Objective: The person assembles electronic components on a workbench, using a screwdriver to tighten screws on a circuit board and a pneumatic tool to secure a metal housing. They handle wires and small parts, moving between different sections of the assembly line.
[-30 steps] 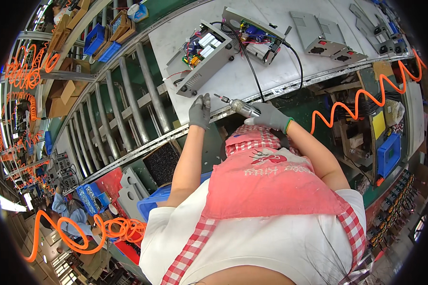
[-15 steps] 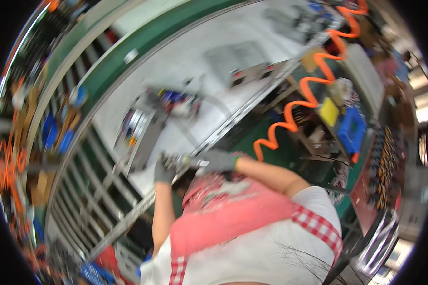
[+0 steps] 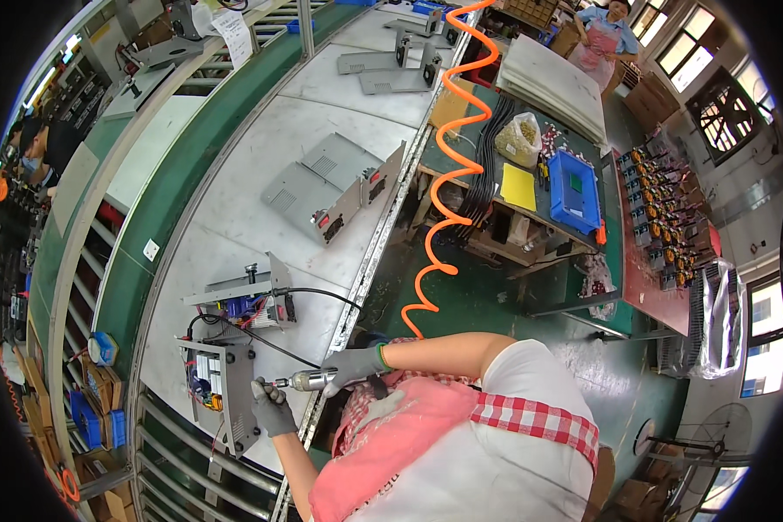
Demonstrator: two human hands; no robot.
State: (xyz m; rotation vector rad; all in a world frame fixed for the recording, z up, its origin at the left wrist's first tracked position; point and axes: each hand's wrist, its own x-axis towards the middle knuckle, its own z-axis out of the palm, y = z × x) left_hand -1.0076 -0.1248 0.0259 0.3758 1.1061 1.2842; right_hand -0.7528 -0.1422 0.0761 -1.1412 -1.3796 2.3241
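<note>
My right hand (image 3: 354, 366), in a grey glove, is wrapped round a silver powered screwdriver (image 3: 313, 379) whose bit points left. At the bit's tip, the gloved fingers of my left hand (image 3: 274, 411) are drawn together; whatever they pinch is too small to make out. Just left of that hand stands a grey metal casing (image 3: 240, 400) with wiring and white and orange components inside its open side. Behind it sits a second casing (image 3: 274, 283) with blue and purple wires. A black cable (image 3: 270, 345) runs from the casings toward my right hand.
Grey metal housings (image 3: 331, 178) stand farther along the white worktop (image 3: 226, 209). An orange coiled hose (image 3: 444, 213) hangs at its right edge. Beyond are a blue tray (image 3: 574, 193) and a yellow sheet (image 3: 518, 186) on a side bench. Metal rollers (image 3: 178, 461) lie at lower left.
The view has swung and sharpened from a blur. My hands, with the screwdriver between them, now are close beside the near casing's panel.
</note>
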